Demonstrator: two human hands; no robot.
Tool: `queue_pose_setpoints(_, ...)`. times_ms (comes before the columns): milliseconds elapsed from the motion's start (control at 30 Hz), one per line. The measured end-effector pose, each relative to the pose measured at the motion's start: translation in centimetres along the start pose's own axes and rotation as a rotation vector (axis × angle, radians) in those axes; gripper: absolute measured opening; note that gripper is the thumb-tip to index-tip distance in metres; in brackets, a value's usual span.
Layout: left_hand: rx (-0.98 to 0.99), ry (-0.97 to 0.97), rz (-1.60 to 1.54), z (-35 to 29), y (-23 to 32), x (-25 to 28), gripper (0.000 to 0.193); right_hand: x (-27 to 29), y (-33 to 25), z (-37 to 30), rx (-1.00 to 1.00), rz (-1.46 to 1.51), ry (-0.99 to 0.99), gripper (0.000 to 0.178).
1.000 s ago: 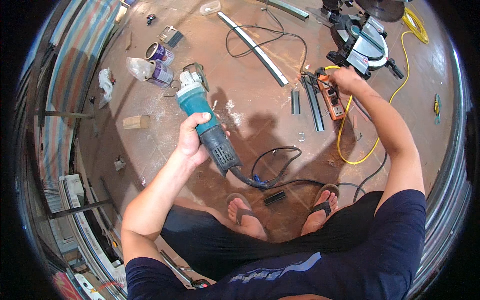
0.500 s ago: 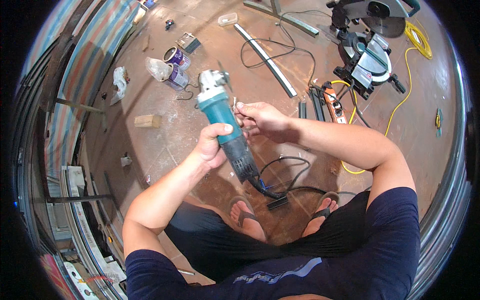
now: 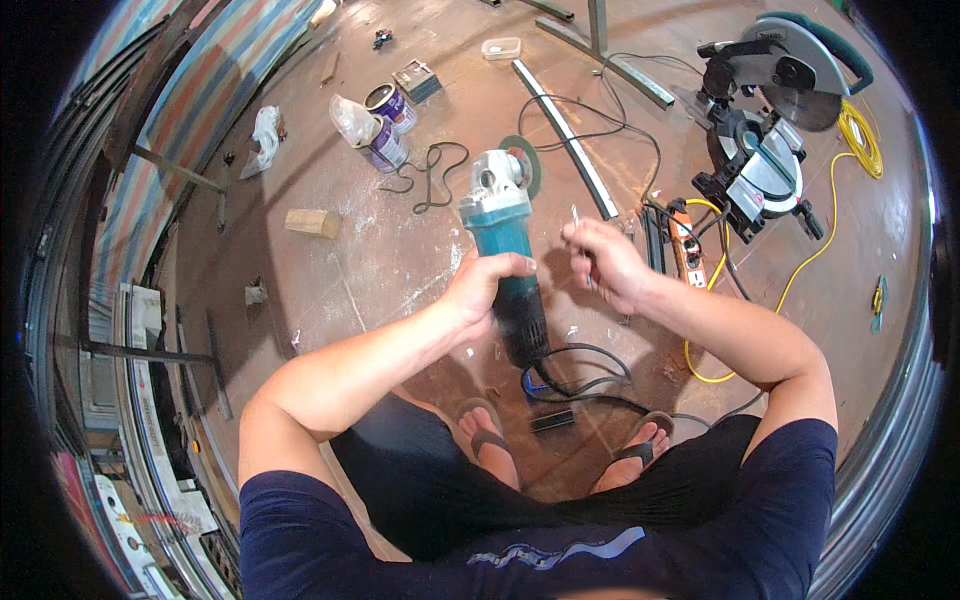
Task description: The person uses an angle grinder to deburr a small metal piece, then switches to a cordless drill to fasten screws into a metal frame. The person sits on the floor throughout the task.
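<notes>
My left hand [image 3: 482,288] is wrapped round the teal body of an angle grinder [image 3: 502,238], thumb across its top. The grinder tilts up and away from me, its silver head carrying a greenish disc [image 3: 526,165] on the right side. From its black rear end a cord runs down to the floor. To the right of the grinder and apart from it, my right hand [image 3: 606,262] is closed on a thin metal rod [image 3: 575,214]. The rod's tip pokes out above the thumb; whether it is a drill bit is too small to tell.
A mitre saw [image 3: 765,130] stands at the far right, near an orange power strip [image 3: 687,245] and yellow cable [image 3: 800,225]. Paint tins [image 3: 388,145], a wood block [image 3: 312,222] and a long metal bar [image 3: 565,138] lie ahead. Black cord loops [image 3: 590,375] are near my feet.
My right hand has drawn away from the grinder to the right, with the thin metal rod still in it. The grinder has shifted right in the picture and turned more upright, showing its disc.
</notes>
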State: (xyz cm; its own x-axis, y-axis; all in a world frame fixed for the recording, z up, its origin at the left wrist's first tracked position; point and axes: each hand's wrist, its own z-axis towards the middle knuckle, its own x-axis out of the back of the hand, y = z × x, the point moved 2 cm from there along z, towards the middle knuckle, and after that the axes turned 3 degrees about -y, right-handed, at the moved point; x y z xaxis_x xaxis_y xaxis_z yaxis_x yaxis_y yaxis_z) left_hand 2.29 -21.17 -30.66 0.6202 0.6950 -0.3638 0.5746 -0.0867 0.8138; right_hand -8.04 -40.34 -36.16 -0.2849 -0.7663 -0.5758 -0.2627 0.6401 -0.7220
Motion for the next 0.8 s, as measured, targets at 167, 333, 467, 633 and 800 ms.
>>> queue_pose_setpoints(167,0.067,0.040,-0.087,0.8,0.0,-0.2,0.036,-2.8,4.7,-2.6,0.097,-0.299,-0.278,0.038)
queue_pose_setpoints(333,-0.049,-0.030,-0.036,0.8,0.2,0.3,0.037,-4.4,5.2,-1.8,0.144,-0.492,-0.309,0.056)
queue_pose_setpoints(467,-0.073,-0.071,-0.076,0.5,0.3,0.7,0.038,-4.8,4.3,-2.2,0.265,-0.555,-0.237,0.053)
queue_pose_setpoints(633,-0.120,-0.087,-0.214,0.7,1.9,0.3,0.066,-5.3,3.0,-3.2,0.308,-0.827,-0.093,0.061)
queue_pose_setpoints(800,-0.022,-0.101,-0.366,-0.2,2.7,0.0,0.091,-5.1,3.2,-3.3,0.302,-0.944,-0.028,0.067)
